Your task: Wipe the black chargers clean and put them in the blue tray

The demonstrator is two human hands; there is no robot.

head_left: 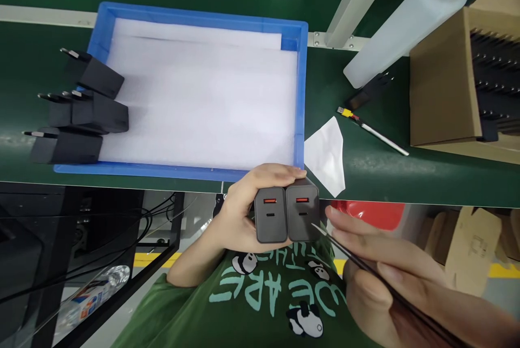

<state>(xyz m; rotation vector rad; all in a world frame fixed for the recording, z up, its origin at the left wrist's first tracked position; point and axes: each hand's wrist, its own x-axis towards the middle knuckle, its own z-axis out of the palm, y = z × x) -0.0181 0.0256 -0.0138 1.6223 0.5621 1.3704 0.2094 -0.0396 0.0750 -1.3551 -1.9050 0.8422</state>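
My left hand (239, 207) is closed around two dark grey chargers held side by side. The left charger (270, 226) and the right charger (298, 226) turn their port ends up towards me, each with an orange USB slot above a smaller slot. My right hand (390, 267) grips slim dark tweezers (349, 253), whose silver point is at the right charger's face; whether it touches, I cannot tell. Beyond my hands lies a blue tray (303, 93) lined with white sheets (199, 99). Several black plug chargers (99, 112) rest across its left edge.
Right of the tray are a white cloth (329, 156), a white stick with a yellow USB plug (377, 134), another black charger (368, 91) and a pale bottle (402, 28). A cardboard box (442, 83) of chargers stands far right. A metal post (357, 1) rises behind.
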